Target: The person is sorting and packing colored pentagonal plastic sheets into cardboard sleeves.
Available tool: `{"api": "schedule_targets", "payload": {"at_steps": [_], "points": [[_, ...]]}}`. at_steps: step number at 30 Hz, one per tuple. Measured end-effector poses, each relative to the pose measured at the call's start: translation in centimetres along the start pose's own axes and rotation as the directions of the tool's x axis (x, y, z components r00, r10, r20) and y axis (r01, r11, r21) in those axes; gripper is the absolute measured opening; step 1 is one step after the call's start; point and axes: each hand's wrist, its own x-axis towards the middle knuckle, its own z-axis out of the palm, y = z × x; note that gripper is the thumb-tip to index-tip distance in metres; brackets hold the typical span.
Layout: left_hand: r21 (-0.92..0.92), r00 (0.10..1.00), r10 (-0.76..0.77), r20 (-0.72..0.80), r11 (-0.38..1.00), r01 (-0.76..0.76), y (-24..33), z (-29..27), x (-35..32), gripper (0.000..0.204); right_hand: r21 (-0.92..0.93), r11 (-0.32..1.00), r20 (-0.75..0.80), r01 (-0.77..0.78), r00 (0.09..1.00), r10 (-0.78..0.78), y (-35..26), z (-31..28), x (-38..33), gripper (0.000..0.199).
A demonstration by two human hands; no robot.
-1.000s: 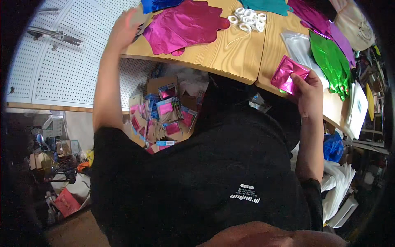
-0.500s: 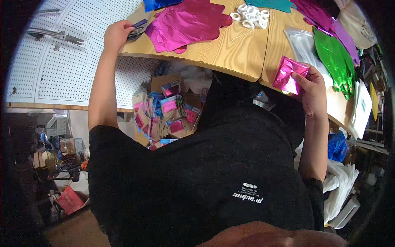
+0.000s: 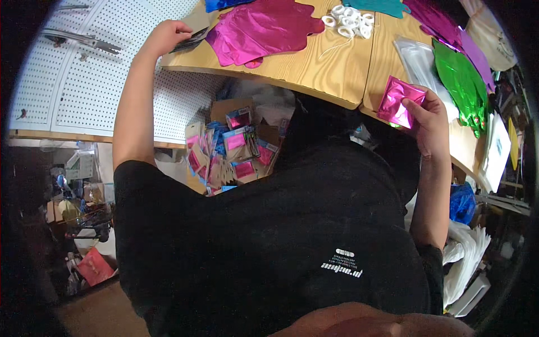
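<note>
My right hand (image 3: 429, 115) pinches a folded, shiny pink foil square (image 3: 397, 102) between thumb and fingers, just above the table's near edge. Off to the left, my left hand (image 3: 168, 36) is closed at the edge of a stack of thin cards (image 3: 195, 32), its fingertips pinching a tan card (image 3: 196, 22). Beside that stack lies a spread pile of glossy magenta foil balloons (image 3: 258, 33), flat on the wooden table (image 3: 337, 70).
White ribbon rolls (image 3: 351, 21) sit mid-table. Clear plastic bags (image 3: 418, 59) and green foil sheets (image 3: 457, 76) lie at the right. A perforated white board (image 3: 84, 101) with metal tongs (image 3: 81, 39) is on the left. Below the table, a box holds several pink-and-blue packets (image 3: 236, 140).
My left hand has shifted slightly at the card stack, where a tan card face now shows instead of a dark blue edge. The right hand keeps the pink foil square in nearly the same place.
</note>
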Motion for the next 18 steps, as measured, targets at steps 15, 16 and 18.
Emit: {"api": "schedule_targets", "payload": {"at_steps": [15,16,18], "points": [[-0.068,0.999,-0.037,-0.01,0.997,0.036,-2.0,0.0,1.2,0.033,0.002,1.0,0.006,-0.023,1.0,0.023,-0.1,0.1,0.1,0.029],[-0.055,0.999,-0.037,-0.024,0.998,0.035,-1.7,-0.1,1.2,0.034,0.0,1.0,0.002,-0.021,1.0,0.021,-0.1,0.1,0.1,0.029],[-0.077,0.998,-0.048,-0.029,0.996,0.045,-1.3,-0.4,1.2,0.033,-0.002,1.0,-0.005,-0.02,1.0,0.02,0.1,0.0,0.1,0.029]]}}
